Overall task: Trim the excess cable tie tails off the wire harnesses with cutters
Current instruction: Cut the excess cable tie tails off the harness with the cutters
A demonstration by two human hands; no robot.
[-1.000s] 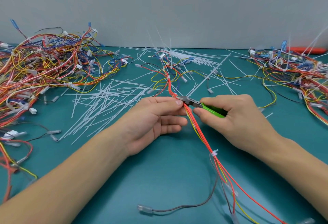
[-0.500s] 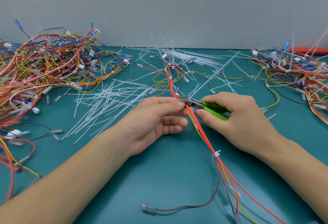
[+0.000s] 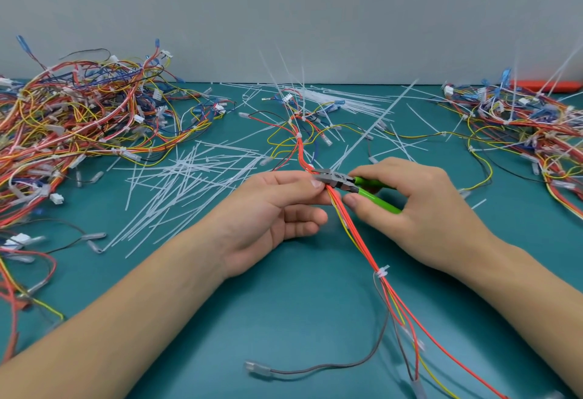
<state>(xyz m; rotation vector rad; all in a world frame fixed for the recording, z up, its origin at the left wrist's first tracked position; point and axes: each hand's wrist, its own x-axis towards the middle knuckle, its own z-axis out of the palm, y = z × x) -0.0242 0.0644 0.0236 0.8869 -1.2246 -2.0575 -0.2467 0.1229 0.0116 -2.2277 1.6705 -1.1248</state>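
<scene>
**Cutters at the harness, mid-table**

A teal table (image 3: 284,319) is filling the lower view, meeting a pale grey wall (image 3: 284,13) at the back. A large tangled heap of wire harnesses (image 3: 79,120) is lying across the left side, and a second heap (image 3: 520,127) is sprawling along the right edge, some long white tie tails sticking up out of it. Between them, loose cut tie tails (image 3: 189,177) are lying scattered in a fan left of centre, with more strewn toward the back.

One wire harness (image 3: 362,240), mostly red with yellow strands, is running from the far middle of the table down between both hands and off the bottom right. A white cable tie (image 3: 381,271) is cinching it below the hands, with only a short stub showing.

The left hand (image 3: 271,212) is lying palm-up, its thumb and forefinger pinching the harness bundle just beside the tool head. The right hand (image 3: 422,206) is curling round the green handles of the cutters (image 3: 347,182), thumb pressing on the near handle. The grey cutter head is sitting against the harness at another white tie; its jaws seem nearly closed, though blur is making that uncertain.
</scene>
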